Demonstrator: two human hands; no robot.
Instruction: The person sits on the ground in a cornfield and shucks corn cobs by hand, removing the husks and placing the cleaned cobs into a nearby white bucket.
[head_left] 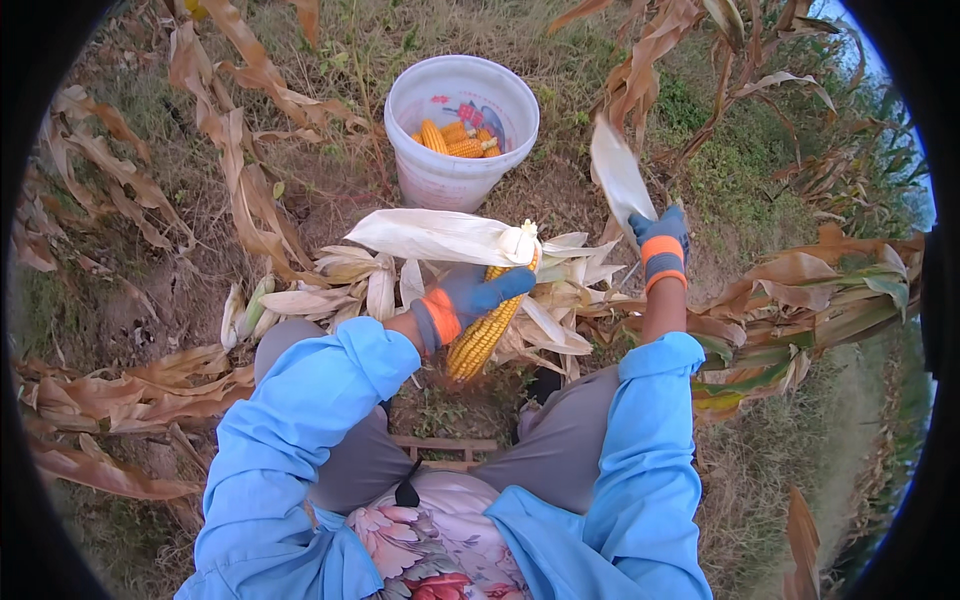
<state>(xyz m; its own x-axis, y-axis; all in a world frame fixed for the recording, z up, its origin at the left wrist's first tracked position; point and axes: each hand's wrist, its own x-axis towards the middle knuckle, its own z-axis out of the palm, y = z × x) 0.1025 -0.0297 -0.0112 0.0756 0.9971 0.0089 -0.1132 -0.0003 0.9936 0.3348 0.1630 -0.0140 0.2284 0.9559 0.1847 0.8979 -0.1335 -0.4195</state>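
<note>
My left hand [475, 298], in a blue-grey and orange glove, is closed round an ear of corn [484, 338]. Yellow kernels show bare along the ear, which slants with its lower end toward me. From its stalk end a pale husk leaf [430, 233] still sticks out to the left. Off to the right, my right hand [664, 240] wears the same kind of glove and grips a loose strip of corn husk [618, 175] that points up and away. Its fingertips are partly hidden. Beneath the ear lies a heap of stripped husks [385, 285] on the ground.
A white plastic bucket [447, 180] with several bare yellow ears [465, 143] inside stands beyond the husk heap. Dry corn stalks and leaves lie at the left [235, 150] and right [810, 300]. Between my legs shows a low wooden frame [440, 447].
</note>
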